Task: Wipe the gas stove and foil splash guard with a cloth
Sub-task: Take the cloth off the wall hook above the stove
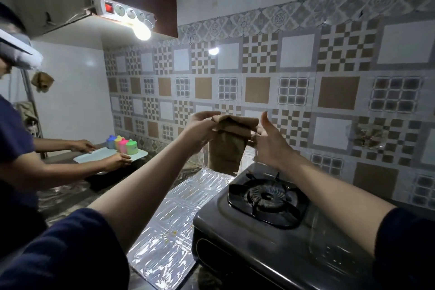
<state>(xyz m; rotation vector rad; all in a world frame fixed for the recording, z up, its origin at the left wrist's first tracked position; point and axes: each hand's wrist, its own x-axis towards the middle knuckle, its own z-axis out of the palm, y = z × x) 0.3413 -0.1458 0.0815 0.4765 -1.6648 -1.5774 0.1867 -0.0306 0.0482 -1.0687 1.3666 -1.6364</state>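
Dark-sleeved forearms reach out from the bottom edge, one on each side of the gas stove (270, 226), and both hands meet above and beyond its far-left corner. Between them hangs the brown cloth (229, 141), bunched at the top and folded over itself, its long axis running straight down so the free end dangles just above the stove's back edge, near the tiled wall.

The left hand (200, 127) grips the cloth's upper left fold, fingers curled over the top. The right hand (268, 139) sits at the cloth's right side with the thumb raised and the palm partly spread; its lower fingers seem to pinch the fabric's edge, though that contact is partly hidden. Both arms are nearly straight and raised, so the cloth is well above the burner (268, 198).

Left of the stove, the foil splash guard (179, 216) lies flat along the tabletop, running from beside the stove's near-left corner back toward the wall. The cloth hangs almost over the guard's far end, so the left hand looks nearer to the foil and the right hand nearer to the burner.

Further left of the stove, another person holds a white tray (94, 156) carrying coloured cups (121, 145).
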